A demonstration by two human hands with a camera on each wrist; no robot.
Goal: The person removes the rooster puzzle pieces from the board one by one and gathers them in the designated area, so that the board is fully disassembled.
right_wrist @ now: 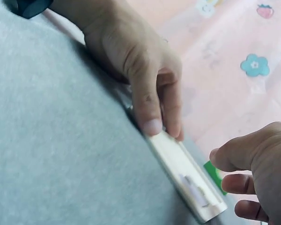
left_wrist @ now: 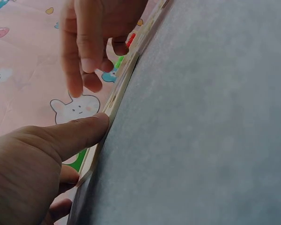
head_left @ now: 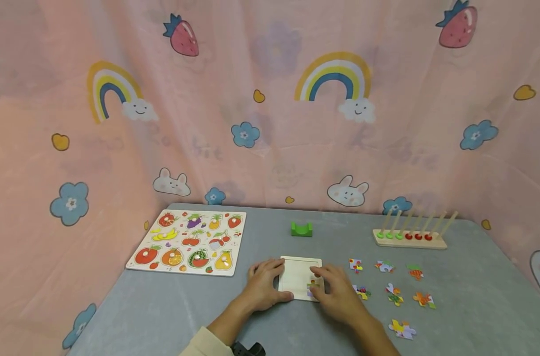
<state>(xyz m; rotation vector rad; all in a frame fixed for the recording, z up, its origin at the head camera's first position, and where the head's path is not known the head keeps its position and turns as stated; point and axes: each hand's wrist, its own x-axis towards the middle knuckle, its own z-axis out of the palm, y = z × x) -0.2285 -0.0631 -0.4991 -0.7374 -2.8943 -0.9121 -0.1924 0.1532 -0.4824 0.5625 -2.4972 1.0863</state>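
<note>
My left hand (head_left: 263, 288) grips the left side of a shallow square wooden puzzle tray (head_left: 295, 276), its thumb at the near corner and fingers at the far one. One jigsaw piece (right_wrist: 192, 189) lies in the tray's near right corner, partly covered by fingers in the head view. My right hand (head_left: 341, 295) hovers over the tray's right side. In the right wrist view its thumb and fingers are apart, nothing between them, with a gap down to the tray. Several loose jigsaw pieces (head_left: 394, 298) lie right of it.
A fruit peg board (head_left: 187, 244) lies at the back left. Behind the tray stands a small green block (head_left: 301, 230) with a curved notch. At the back right is a wooden peg rack (head_left: 409, 241) with green and red beads. A patterned pink curtain (head_left: 270, 163) hangs behind the table.
</note>
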